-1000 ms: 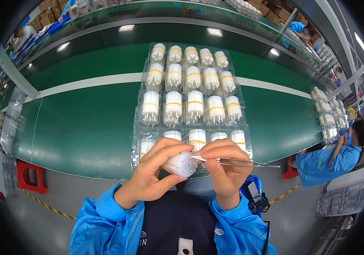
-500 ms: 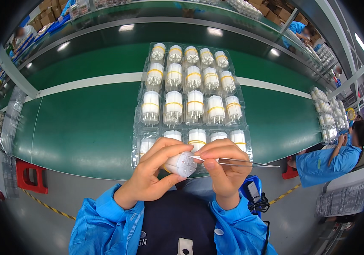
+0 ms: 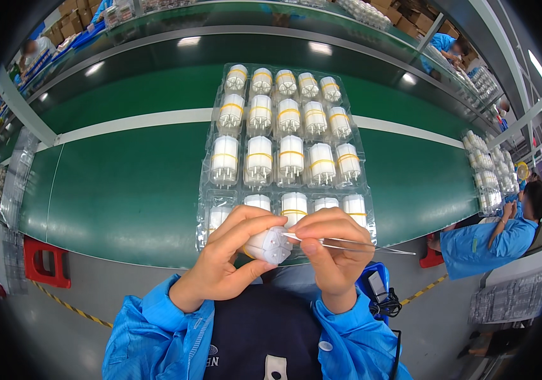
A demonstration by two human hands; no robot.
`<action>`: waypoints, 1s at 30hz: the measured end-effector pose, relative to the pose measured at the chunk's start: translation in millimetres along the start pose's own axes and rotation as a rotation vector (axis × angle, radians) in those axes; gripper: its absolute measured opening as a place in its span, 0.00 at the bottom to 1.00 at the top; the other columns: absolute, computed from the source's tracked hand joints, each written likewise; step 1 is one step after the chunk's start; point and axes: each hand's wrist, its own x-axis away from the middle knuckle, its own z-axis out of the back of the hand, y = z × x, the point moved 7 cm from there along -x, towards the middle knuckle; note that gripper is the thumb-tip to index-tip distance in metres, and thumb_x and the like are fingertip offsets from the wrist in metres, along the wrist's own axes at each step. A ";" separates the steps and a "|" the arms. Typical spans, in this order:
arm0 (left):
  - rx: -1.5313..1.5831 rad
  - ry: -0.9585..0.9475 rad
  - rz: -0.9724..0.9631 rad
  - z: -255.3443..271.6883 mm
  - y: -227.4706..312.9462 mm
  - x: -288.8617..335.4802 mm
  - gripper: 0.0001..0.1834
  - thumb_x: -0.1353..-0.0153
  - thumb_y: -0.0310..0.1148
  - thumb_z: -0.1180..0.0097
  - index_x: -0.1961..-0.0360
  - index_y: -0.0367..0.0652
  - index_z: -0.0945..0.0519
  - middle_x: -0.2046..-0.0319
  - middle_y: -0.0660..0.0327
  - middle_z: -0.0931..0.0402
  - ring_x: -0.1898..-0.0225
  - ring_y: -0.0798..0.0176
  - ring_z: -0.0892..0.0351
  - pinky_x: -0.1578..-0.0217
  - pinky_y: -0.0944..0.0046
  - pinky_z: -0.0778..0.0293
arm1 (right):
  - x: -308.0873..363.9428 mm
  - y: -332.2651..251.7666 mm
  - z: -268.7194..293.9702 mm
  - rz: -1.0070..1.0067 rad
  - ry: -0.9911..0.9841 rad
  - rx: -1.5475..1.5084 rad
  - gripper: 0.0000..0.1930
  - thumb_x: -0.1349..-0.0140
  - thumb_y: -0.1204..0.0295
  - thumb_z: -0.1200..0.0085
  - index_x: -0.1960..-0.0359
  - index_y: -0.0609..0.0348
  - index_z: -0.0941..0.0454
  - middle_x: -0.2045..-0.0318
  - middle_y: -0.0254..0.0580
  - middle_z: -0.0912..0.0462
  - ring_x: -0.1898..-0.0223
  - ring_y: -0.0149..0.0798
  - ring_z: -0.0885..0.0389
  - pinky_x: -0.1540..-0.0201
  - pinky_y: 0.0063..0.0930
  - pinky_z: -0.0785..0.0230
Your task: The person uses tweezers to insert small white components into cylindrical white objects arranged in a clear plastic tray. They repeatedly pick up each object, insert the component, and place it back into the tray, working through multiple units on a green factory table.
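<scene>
A white cylindrical part point(image 3: 269, 245) is gripped in the closed left hand point(image 3: 229, 263). Beside it, thin metal tweezers point(image 3: 347, 243) are pinched in the closed right hand point(image 3: 334, 253), tips touching the part's end face. Just beyond both hands, a clear blister tray point(image 3: 204, 190) of like parts is seen lying on a green conveyor belt point(image 3: 125, 190).

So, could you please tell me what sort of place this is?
Most likely a factory assembly line: a long green conveyor belt, a clear blister tray of identical white plastic cylinders, and a seated co-worker in a blue smock.
</scene>
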 end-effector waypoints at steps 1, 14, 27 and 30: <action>-0.001 0.007 0.002 0.2 1.2 -0.4 0.31 0.51 0.20 0.37 0.42 0.35 0.26 0.52 0.51 0.28 0.51 0.53 0.26 0.49 0.59 0.31 | -0.4 -0.3 0.1 -0.008 -0.003 0.004 0.06 0.46 0.82 0.38 0.65 0.66 0.17 0.68 0.49 0.15 0.68 0.40 0.16 0.65 0.27 0.24; -0.179 0.025 -0.065 3.1 6.8 -3.1 0.32 0.55 0.20 0.36 0.44 0.35 0.24 0.53 0.50 0.25 0.53 0.50 0.27 0.50 0.56 0.31 | -13.6 -6.6 2.4 0.050 -0.118 0.059 0.06 0.46 0.79 0.37 0.66 0.65 0.19 0.68 0.48 0.16 0.70 0.38 0.17 0.68 0.26 0.26; -0.982 0.249 0.120 38.3 8.1 10.2 0.29 0.57 0.38 0.27 0.53 0.39 0.24 0.57 0.54 0.25 0.57 0.50 0.28 0.61 0.57 0.38 | 32.9 29.0 104.6 -0.072 0.523 -0.185 0.13 0.34 0.75 0.47 0.51 0.70 0.28 0.56 0.53 0.21 0.67 0.33 0.19 0.62 0.25 0.25; -1.094 0.267 0.127 35.9 4.7 10.2 0.28 0.55 0.39 0.29 0.52 0.41 0.23 0.51 0.56 0.28 0.54 0.51 0.30 0.55 0.55 0.40 | 34.3 30.3 106.1 -0.088 0.512 -0.236 0.12 0.33 0.75 0.48 0.51 0.70 0.27 0.56 0.52 0.22 0.67 0.34 0.19 0.61 0.26 0.25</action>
